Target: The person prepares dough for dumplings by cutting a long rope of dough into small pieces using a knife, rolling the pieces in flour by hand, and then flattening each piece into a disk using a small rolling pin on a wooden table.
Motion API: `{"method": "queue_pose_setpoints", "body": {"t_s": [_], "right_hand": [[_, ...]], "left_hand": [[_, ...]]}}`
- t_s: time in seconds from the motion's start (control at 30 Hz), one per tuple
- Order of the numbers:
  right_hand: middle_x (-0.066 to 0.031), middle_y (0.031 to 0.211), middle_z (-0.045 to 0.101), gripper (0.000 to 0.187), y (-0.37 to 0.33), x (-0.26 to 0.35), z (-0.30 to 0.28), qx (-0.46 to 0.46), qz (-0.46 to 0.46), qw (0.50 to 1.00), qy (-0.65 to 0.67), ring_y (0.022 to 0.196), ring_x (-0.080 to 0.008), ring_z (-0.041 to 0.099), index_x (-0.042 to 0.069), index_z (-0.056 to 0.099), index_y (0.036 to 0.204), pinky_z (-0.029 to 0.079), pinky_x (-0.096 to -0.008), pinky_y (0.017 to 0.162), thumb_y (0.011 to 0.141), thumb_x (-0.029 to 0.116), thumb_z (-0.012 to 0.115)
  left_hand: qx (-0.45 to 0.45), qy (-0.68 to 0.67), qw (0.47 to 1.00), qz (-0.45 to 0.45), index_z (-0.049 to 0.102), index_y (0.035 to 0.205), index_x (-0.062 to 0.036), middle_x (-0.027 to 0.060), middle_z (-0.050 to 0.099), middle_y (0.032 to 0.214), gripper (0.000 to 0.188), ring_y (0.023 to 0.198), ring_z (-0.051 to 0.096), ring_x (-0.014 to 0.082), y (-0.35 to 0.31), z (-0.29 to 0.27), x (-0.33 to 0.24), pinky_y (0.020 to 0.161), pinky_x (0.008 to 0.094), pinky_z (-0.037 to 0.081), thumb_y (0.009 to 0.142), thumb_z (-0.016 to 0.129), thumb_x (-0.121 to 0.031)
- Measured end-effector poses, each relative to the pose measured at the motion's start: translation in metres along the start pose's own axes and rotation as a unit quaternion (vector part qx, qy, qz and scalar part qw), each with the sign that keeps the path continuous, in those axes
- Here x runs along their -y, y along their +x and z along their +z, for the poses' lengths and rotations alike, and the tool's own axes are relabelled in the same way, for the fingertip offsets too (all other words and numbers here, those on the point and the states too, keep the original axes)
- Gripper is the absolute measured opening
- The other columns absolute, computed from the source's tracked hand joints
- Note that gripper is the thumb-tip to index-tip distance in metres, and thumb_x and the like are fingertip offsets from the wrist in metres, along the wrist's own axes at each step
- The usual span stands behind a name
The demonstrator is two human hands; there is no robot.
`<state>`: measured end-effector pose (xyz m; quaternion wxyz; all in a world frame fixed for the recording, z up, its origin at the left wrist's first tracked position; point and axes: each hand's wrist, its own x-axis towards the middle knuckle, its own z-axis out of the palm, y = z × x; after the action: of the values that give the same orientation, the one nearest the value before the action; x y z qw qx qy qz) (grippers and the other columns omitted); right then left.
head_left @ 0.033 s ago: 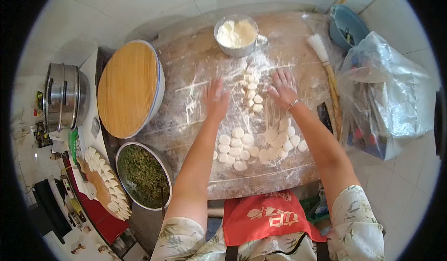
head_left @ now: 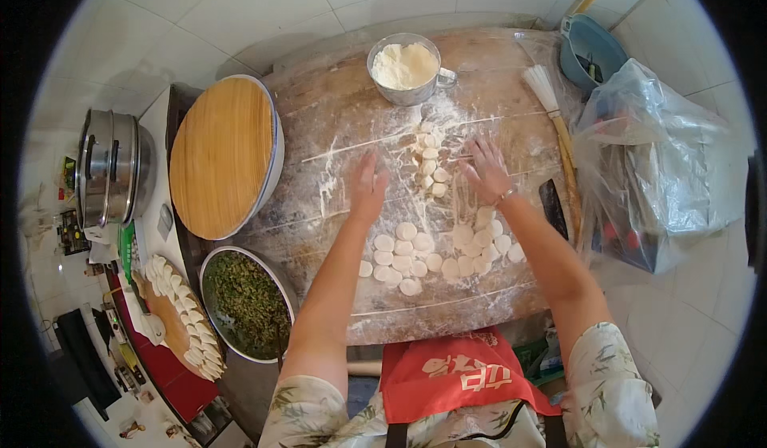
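Note:
Both of my hands rest low over the floured wooden board (head_left: 319, 232), on either side of a short column of small dough pieces (head_left: 430, 154). My left hand (head_left: 369, 184), dusted with flour, has its fingers stretched forward and holds nothing. On the other side, my right hand (head_left: 486, 170) lies with fingers spread, close to the dough pieces but apart from them. Nearer to me, between my forearms, flattened dough rounds (head_left: 403, 248) lie in two loose clusters, some overlapping. A metal bowl of flour (head_left: 406, 66) with a handle stands beyond the dough column.
At left are a large basin with a round wooden lid (head_left: 220, 156), a bowl of chopped green filling (head_left: 244, 304), and a board of shaped dumplings (head_left: 188, 320). Along the right lie a long-handled brush (head_left: 551, 100), a dark flat tool (head_left: 553, 208) and a plastic-covered box (head_left: 655, 168).
The view has shifted slightly. My left hand's fingers look closer together and my right hand sits a little lower. Nothing has been picked up.

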<state>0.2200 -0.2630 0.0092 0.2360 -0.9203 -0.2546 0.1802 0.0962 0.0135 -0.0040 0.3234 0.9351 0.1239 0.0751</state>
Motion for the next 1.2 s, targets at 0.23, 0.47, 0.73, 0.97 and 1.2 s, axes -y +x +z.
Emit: {"method": "queue_pose_setpoints", "body": {"t_s": [0.23, 0.47, 0.73, 0.97, 1.2], "right_hand": [[-0.0234, 0.138, 0.039, 0.049, -0.081, 0.061, -0.002, 0.076, 0.007, 0.997, 0.003, 0.121, -0.0401, 0.045, 0.010, 0.043, 0.135, 0.041, -0.0471, 0.098, 0.093, 0.035, 0.052], [-0.0206, 0.104, 0.062, 0.032, 0.008, 0.071, 0.015, -0.011, 0.005, 0.999, 0.043, 0.098, -0.0375, 0.059, 0.006, 0.057, 0.114, 0.049, -0.0460, 0.083, 0.087, 0.024, 0.056], [-0.0205, 0.111, 0.062, 0.034, 0.017, 0.036, -0.036, 0.001, 0.108, 0.993, -0.053, 0.110, -0.0356, 0.055, 0.007, 0.061, 0.113, 0.039, -0.0471, 0.099, 0.088, 0.029, 0.053], [-0.0139, 0.156, 0.016, 0.071, 0.027, 0.044, 0.005, -0.089, 0.053, 0.987, -0.125, 0.144, -0.0346, 0.014, 0.009, 0.023, 0.149, 0.010, -0.0476, 0.116, 0.094, 0.050, 0.041], [-0.0171, 0.154, 0.022, 0.069, -0.017, 0.010, 0.014, -0.022, 0.011, 0.999, 0.036, 0.141, -0.0372, 0.020, 0.008, 0.027, 0.146, 0.018, -0.0504, 0.114, 0.093, 0.044, 0.050]], "left_hand": [[0.011, 0.026, 0.994, 0.109, 0.061, 0.112, -0.0069, 0.0139, 0.061, 0.116, 0.036, 0.110, 0.056, 0.0332, -0.069, -0.002, -0.062, 0.094, 0.0453, 0.044, 0.078, 0.069, -0.015], [0.036, -0.183, 0.970, -0.156, 0.062, 0.102, -0.0058, 0.0110, 0.065, 0.096, 0.025, 0.084, 0.062, 0.0263, -0.008, 0.027, -0.083, 0.075, 0.0372, 0.050, 0.078, 0.066, -0.010], [-0.023, 0.047, 0.995, -0.084, 0.060, 0.116, -0.0059, 0.0175, 0.060, 0.114, 0.034, 0.101, 0.057, 0.0301, 0.001, -0.037, -0.001, 0.088, 0.0405, 0.046, 0.082, 0.060, -0.012], [-0.028, 0.261, 0.965, -0.002, 0.037, 0.145, -0.0166, 0.0142, 0.029, 0.152, 0.059, 0.140, 0.025, 0.0371, 0.030, 0.003, -0.040, 0.114, 0.0480, 0.018, 0.091, 0.049, -0.035], [-0.001, -0.010, 0.996, 0.085, 0.064, 0.119, -0.0095, 0.0170, 0.058, 0.127, 0.035, 0.126, 0.047, 0.0336, -0.017, -0.018, 0.032, 0.108, 0.0433, 0.034, 0.085, 0.059, -0.015]]}}
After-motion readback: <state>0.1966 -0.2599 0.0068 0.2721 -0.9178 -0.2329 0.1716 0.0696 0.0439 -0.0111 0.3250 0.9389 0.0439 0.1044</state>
